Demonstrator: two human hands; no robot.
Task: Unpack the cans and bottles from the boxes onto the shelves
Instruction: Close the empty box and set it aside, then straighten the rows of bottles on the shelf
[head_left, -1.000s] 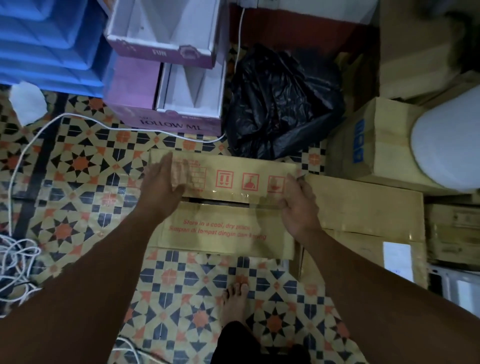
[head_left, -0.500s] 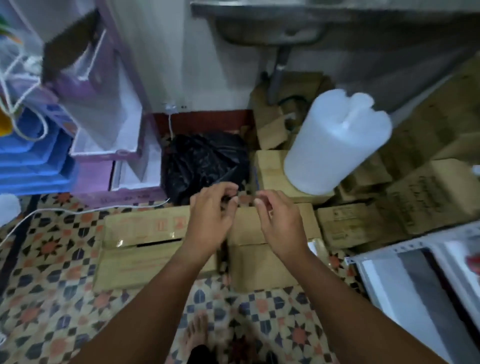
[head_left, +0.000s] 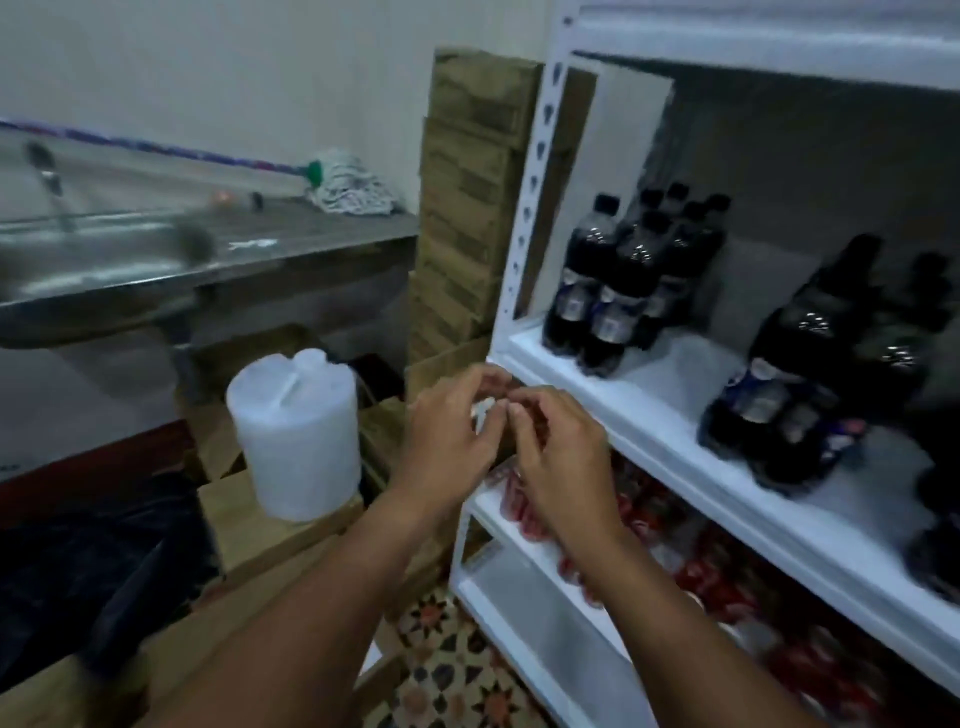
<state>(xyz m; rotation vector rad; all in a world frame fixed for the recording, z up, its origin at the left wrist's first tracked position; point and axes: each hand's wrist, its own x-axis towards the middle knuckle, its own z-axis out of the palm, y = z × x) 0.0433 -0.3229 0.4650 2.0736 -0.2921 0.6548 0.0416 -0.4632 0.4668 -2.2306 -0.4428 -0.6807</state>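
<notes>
View has swung up from the floor boxes to the white shelves (head_left: 649, 415). Left hand (head_left: 447, 441) and right hand (head_left: 561, 457) meet, fingertips pinching a small pale scrap (head_left: 485, 408) — no box held; bottles (head_left: 623, 280) already shelved, red cans (head_left: 649, 519) below.

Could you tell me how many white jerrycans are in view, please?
1: the white jerrycan stands on a cardboard box below the steel sink; others may be hidden.

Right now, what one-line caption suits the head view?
Both hands, left hand and right hand, pinch something small beside white shelves holding dark bottles.
</notes>
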